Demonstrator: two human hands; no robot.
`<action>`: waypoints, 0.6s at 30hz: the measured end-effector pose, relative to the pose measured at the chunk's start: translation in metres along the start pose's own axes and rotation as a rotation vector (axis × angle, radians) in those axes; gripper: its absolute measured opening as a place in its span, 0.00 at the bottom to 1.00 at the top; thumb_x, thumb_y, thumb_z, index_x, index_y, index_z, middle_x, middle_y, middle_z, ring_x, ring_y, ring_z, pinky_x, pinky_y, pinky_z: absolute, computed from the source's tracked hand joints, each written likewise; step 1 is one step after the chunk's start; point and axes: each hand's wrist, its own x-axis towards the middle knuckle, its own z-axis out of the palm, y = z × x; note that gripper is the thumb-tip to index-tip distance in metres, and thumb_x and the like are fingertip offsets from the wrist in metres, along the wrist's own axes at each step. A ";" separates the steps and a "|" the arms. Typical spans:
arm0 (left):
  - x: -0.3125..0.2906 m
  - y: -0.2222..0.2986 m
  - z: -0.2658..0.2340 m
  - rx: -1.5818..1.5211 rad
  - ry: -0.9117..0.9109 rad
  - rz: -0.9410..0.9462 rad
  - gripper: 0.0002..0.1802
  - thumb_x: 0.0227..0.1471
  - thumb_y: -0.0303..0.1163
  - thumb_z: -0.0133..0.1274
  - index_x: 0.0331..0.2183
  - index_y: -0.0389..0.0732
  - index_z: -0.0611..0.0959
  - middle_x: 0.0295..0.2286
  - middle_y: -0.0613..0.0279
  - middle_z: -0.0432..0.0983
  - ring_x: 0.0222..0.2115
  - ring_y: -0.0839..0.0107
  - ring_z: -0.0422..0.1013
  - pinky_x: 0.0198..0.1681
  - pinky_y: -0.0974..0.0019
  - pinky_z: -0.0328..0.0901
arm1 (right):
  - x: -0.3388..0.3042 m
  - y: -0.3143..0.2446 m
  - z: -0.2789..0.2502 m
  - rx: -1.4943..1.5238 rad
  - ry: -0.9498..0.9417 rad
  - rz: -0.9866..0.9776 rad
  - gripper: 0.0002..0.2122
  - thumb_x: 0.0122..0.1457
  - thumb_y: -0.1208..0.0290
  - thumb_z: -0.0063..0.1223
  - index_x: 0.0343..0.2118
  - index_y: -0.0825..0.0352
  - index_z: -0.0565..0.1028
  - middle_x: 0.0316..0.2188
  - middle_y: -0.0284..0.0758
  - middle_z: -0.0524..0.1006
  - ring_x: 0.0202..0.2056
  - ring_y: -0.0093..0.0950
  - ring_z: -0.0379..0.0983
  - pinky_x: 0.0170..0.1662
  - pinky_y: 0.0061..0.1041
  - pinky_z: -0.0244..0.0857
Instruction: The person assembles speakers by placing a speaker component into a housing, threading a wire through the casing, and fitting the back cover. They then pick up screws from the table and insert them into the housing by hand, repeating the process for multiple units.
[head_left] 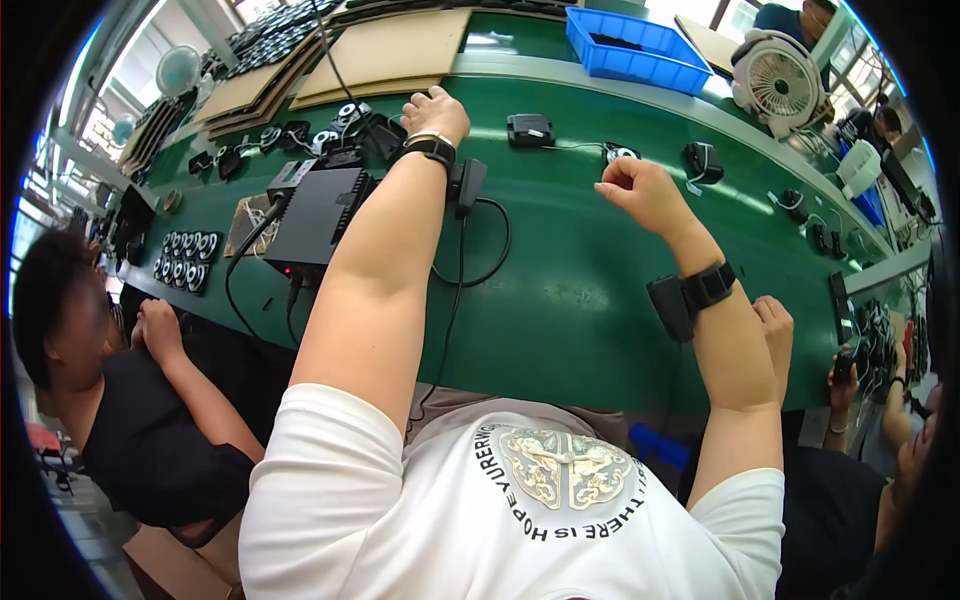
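Observation:
My left hand is stretched toward the far side of the green table, fingers bent but apart, with nothing visible in them. Just left of it lie a black device and a round white-and-black part. My right hand hovers farther right, its fingers curled in toward the thumb; whether anything small is inside is hidden. Beyond that hand sits a small round black-and-white unit. A white wire joins it to a black box. Another black box lies to the right.
A black power unit with cables stands beside my left forearm. At the back are brown boards, a blue bin and a fan. A tray of round parts lies left. Co-workers sit on both sides.

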 end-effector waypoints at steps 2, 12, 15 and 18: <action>0.009 -0.016 -0.002 0.183 -0.149 -0.002 0.29 0.53 0.32 0.48 0.58 0.46 0.67 0.55 0.51 0.67 0.59 0.52 0.59 0.59 0.47 0.57 | 0.029 -0.006 0.017 -0.040 -0.038 -0.066 0.09 0.53 0.67 0.61 0.29 0.69 0.76 0.22 0.33 0.76 0.25 0.25 0.71 0.31 0.25 0.66; 0.042 -0.036 -0.021 0.416 -0.513 0.439 0.47 0.36 0.38 0.62 0.61 0.48 0.64 0.55 0.46 0.65 0.57 0.49 0.61 0.56 0.50 0.62 | 0.054 -0.017 0.060 -0.053 -0.075 -0.120 0.09 0.52 0.67 0.60 0.31 0.67 0.77 0.27 0.38 0.79 0.29 0.35 0.76 0.36 0.31 0.69; 0.058 -0.032 -0.014 0.422 -0.575 0.636 0.47 0.34 0.39 0.62 0.59 0.44 0.66 0.53 0.44 0.68 0.53 0.50 0.66 0.54 0.55 0.65 | 0.034 -0.023 0.050 -0.005 0.001 -0.148 0.07 0.54 0.70 0.59 0.31 0.68 0.77 0.26 0.36 0.79 0.28 0.30 0.75 0.34 0.27 0.69; 0.061 -0.029 -0.005 0.368 -0.570 0.608 0.45 0.34 0.39 0.61 0.58 0.42 0.68 0.51 0.44 0.69 0.51 0.51 0.68 0.53 0.59 0.65 | 0.004 -0.042 0.030 0.117 0.072 -0.116 0.06 0.55 0.72 0.59 0.31 0.69 0.77 0.24 0.33 0.77 0.27 0.25 0.73 0.33 0.24 0.67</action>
